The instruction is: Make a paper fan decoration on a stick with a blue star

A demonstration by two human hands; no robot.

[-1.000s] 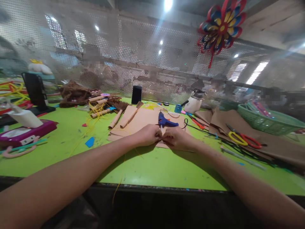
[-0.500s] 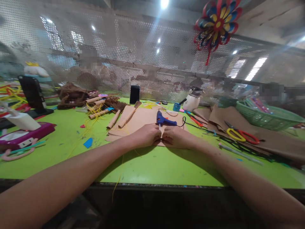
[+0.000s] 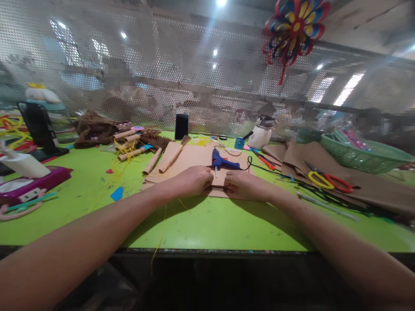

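Note:
Both of my hands rest on the near edge of a brown paper sheet [image 3: 194, 162] on the green table [image 3: 207, 224]. My left hand [image 3: 194, 181] is closed, pinching the paper's front edge. A short gap of paper separates it from my right hand [image 3: 243, 185], which is also closed on that same edge. A blue glue gun [image 3: 220, 162] lies on the paper just beyond my knuckles. Rolled brown paper tubes [image 3: 162, 160] lie at the paper's left side.
Yellow and red scissors [image 3: 329, 180] lie on more brown paper at the right, beside a green basket [image 3: 359, 157]. A black phone [image 3: 181, 126] and a white jug [image 3: 261, 134] stand by the perforated screen. A pink case [image 3: 35, 183] sits at left. A paper pinwheel [image 3: 293, 28] hangs above.
My hands, which were touching in the middle, have moved apart along the paper's front edge. The view has shifted slightly.

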